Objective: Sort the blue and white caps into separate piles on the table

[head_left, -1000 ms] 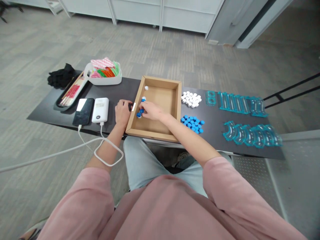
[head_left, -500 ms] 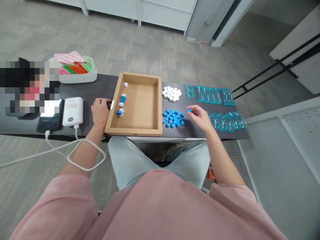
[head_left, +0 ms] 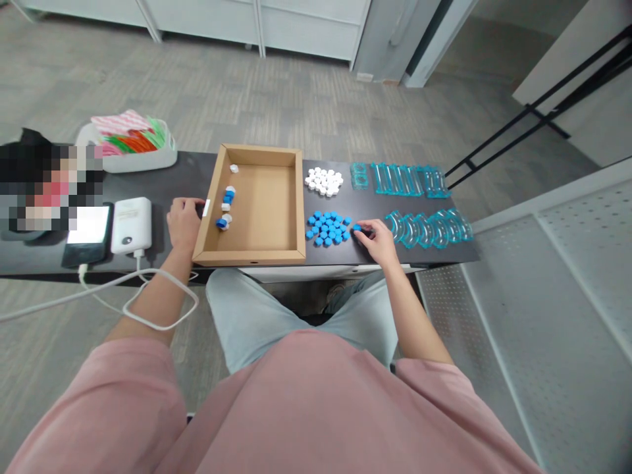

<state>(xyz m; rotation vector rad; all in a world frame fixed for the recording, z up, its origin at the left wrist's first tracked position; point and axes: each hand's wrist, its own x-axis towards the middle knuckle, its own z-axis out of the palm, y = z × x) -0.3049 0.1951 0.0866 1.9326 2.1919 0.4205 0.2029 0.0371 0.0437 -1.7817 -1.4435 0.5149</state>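
Note:
A shallow cardboard tray [head_left: 296, 197] lies on the black table. Along its left side runs a short row of blue and white hexagon pieces [head_left: 225, 209], with one white piece [head_left: 234, 168] further back. My left hand [head_left: 184, 220] grips the tray's left wall, fingers curled. To the right of the tray lie a pile of blue hexagon pieces [head_left: 327, 228] and a pile of white ones [head_left: 324, 180]. My right hand [head_left: 377, 238] rests on the table at the right edge of the blue pile, fingertips pinched on a blue piece [head_left: 357, 228].
Clear teal straight pieces [head_left: 402, 179] and curved pieces [head_left: 428, 228] lie at the table's right end. A white power bank [head_left: 131, 224] and a phone [head_left: 89, 233] with cables sit left of the tray. A white basket of coloured packets [head_left: 132, 141] stands at the back left.
My right hand left the tray, crossed to the right and came down at the edge of the blue pile, pinching a blue piece. The camera view swung right. My left hand stayed on the tray.

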